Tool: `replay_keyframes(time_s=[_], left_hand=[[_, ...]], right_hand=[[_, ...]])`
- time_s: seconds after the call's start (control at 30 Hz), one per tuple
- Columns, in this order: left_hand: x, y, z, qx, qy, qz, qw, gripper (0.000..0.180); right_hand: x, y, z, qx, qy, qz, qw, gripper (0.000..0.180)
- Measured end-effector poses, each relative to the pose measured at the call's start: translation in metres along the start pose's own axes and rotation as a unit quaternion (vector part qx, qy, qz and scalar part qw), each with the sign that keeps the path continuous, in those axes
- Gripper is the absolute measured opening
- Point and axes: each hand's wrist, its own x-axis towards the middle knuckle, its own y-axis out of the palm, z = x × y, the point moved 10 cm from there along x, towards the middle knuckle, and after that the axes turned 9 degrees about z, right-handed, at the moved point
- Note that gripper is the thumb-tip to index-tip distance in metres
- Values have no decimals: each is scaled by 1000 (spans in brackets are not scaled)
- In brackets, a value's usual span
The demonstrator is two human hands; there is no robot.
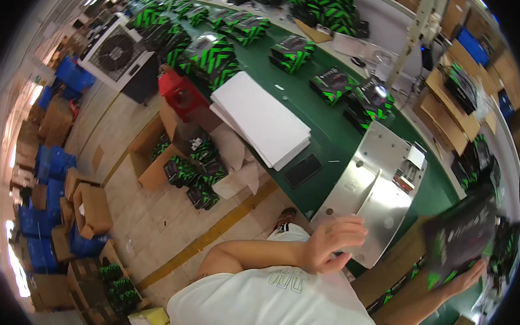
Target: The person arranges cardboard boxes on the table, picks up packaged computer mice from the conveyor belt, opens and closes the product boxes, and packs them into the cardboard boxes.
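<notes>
A black-and-green box (461, 229), blurred by motion, is tilted at the right. My right hand (464, 278) grips it from below, its fingers partly hidden behind the box. My left hand (337, 244) is in front of my shirt, by the near edge of a shiny metal plate device (364, 197). Its fingers are bent and apart from the thumb, and I see nothing in them. A small mechanism with a white top (414, 156) sits on the plate's right side. Under the right arm lies a long brown carton (405, 258).
A white stack of sheets (262, 121) and a black phone (303, 170) lie on the green table (338, 137). Green-and-black boxes (292, 52) line its far side. An open carton (154, 157) of packages stands on the floor at left, near a fan unit (116, 52).
</notes>
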Motion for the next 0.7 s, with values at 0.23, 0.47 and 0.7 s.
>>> replay_keyframes(time_s=[0.23,0.47,0.7], left_hand=[[12,67,-17,42,33,313,948,71],[-14,76,10,195,-42,369,908,81],[40,87,53,226,15,318,920,73]], right_hand=[[-166,146,-33,-55,99,203,973,22],[-236,150,11,-140,12,514,846,103],[-178,172,3,-195,-89,356,909,76]])
